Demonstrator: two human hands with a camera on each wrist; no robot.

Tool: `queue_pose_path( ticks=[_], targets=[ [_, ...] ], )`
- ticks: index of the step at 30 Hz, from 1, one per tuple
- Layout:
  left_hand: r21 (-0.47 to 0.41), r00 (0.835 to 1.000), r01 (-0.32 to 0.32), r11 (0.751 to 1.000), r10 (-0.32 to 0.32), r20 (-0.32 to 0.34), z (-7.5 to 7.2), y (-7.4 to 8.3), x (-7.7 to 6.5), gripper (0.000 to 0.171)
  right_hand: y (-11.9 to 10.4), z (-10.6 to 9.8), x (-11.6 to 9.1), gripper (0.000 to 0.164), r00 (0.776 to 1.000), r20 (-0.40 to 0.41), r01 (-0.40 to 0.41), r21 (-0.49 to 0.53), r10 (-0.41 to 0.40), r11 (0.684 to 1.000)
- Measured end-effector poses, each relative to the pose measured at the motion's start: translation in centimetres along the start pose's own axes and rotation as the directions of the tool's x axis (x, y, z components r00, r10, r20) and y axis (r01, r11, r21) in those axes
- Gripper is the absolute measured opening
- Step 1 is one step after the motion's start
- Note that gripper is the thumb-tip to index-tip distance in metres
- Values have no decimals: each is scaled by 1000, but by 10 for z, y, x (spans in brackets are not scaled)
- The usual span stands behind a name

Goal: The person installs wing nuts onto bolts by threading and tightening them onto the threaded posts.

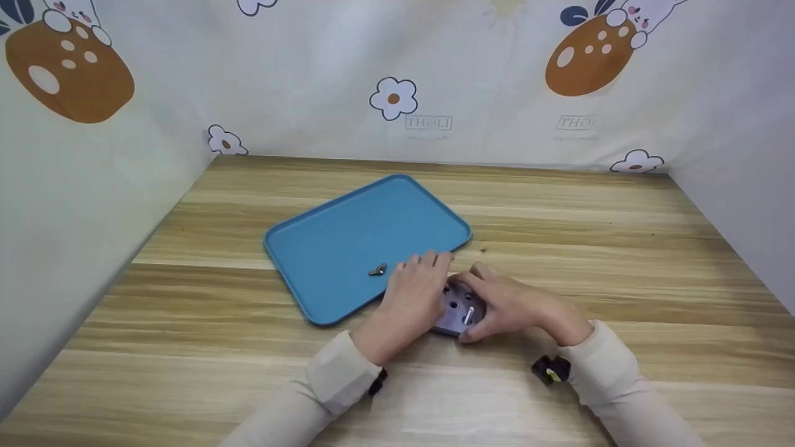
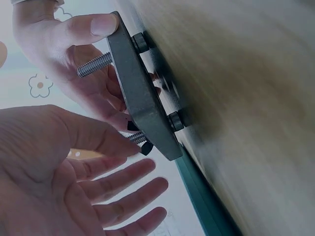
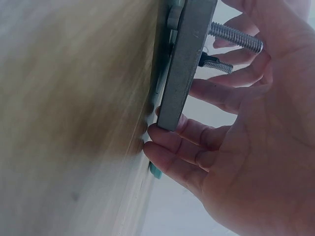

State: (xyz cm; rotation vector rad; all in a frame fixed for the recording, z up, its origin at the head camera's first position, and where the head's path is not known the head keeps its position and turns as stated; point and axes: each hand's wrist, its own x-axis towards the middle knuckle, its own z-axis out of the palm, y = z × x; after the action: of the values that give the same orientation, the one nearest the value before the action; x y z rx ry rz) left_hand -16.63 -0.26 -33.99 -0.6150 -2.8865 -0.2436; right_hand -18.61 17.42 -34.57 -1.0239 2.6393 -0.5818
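My right hand (image 1: 512, 304) grips a grey metal plate (image 1: 452, 318) by its edge, with the thumb on the near side. Round holes dot its upper face, and a threaded bolt (image 2: 95, 64) sticks up from it. Bolt heads (image 2: 141, 43) show beneath the plate. My left hand (image 1: 416, 295) is at the plate's left side, its thumb against a dark wing nut (image 2: 146, 148) on a second bolt (image 3: 224, 66). The other left fingers are spread; the index fingertip is hidden. Small brassy metal pieces (image 1: 377, 270) lie on the blue tray (image 1: 348, 230).
The tray stands at an angle behind my left hand, its near edge close to the plate. Wood-grain table (image 1: 590, 248) extends around it. A patterned curtain (image 1: 298, 93) encloses the back and sides.
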Motion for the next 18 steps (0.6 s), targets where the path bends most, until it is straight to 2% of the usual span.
queue_pose_path(
  ticks=[5, 9, 18],
  targets=[
    [-13, 1000, 5, 1000, -6, -22, 1, 0, -1, 39, -1, -1, 0, 79, 1000, 1, -5, -1, 5, 1000],
    [-22, 1000, 7, 1000, -7, 3, 0, -1, -1, 43, -1, -1, 0, 79, 1000, 1, -3, 3, 3, 1000],
    [-11, 999, 17, 1000, -16, 47, 0, 1, 1, 36, 0, -1, 0, 78, 1000, 3, 1, 14, -1, 1000]
  ],
)
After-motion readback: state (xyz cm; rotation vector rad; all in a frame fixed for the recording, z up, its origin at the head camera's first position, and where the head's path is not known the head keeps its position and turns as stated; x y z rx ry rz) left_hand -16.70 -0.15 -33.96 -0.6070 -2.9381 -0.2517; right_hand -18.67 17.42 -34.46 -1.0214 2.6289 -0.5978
